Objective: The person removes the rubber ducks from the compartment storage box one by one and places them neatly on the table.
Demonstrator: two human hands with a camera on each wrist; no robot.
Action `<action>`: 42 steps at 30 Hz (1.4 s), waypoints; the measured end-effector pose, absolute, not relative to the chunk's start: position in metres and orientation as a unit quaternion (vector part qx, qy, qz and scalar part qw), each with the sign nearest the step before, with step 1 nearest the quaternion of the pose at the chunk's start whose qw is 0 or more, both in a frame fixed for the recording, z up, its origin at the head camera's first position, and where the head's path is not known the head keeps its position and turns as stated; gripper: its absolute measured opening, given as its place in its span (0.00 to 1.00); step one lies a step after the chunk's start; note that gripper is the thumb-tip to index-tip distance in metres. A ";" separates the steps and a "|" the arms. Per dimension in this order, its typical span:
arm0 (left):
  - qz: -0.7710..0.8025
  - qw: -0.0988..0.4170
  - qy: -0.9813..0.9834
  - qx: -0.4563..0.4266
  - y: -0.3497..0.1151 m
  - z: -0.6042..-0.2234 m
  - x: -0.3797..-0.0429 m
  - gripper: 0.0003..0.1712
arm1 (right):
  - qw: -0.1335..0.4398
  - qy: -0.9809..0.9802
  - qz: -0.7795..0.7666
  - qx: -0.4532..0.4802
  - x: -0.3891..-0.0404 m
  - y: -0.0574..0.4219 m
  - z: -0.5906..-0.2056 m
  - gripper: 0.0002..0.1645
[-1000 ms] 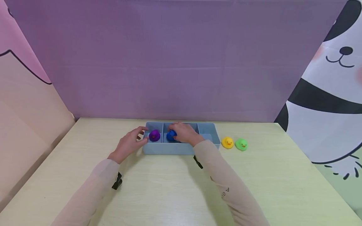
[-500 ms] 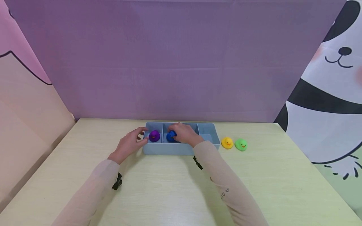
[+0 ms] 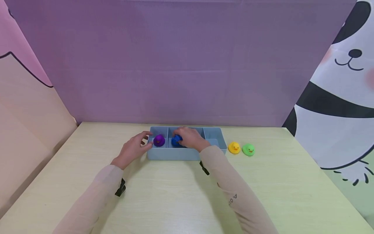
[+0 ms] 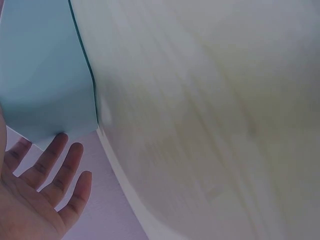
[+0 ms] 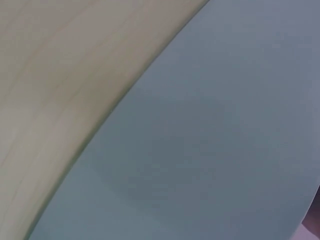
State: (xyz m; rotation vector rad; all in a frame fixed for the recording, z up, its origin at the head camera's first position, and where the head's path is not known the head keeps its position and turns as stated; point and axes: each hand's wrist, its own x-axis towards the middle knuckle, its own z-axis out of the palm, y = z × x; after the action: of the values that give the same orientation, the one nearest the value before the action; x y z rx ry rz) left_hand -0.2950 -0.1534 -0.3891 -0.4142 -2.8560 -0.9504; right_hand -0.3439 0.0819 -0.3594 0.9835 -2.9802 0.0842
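A light blue box (image 3: 178, 154) with three compartments stands near the table's back edge. In its left compartment sits a purple rubber duck (image 3: 159, 140). My right hand (image 3: 191, 138) reaches into the middle compartment and grips a blue rubber duck (image 3: 176, 141), partly covered by the fingers. At the box's left end is my left hand (image 3: 133, 149), thumb and fingers spread at the rim; whether they touch it is hard to tell. The left wrist view shows these fingers (image 4: 62, 175) apart beside the box wall (image 4: 50, 65). Box wall (image 5: 190, 140) fills most of the right wrist view.
To the right of the box, a yellow rubber duck (image 3: 234, 148) and a green rubber duck (image 3: 248, 149) sit side by side on the pale wooden table (image 3: 163, 201). A purple backdrop (image 3: 181, 65) rises behind the table, with a panda-printed sheet (image 3: 336, 130) on the right.
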 end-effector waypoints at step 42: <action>-0.316 0.054 -0.938 -0.135 -0.156 -0.390 -0.293 0.26 | 0.052 -0.927 0.079 0.364 -0.333 0.095 -0.315 0.16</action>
State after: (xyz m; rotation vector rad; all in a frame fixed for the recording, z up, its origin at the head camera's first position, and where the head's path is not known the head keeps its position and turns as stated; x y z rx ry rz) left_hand -0.2929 -0.1555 -0.3902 -0.4112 -2.8481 -0.9591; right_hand -0.3327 0.0954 -0.3145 1.1068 -2.8189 0.2398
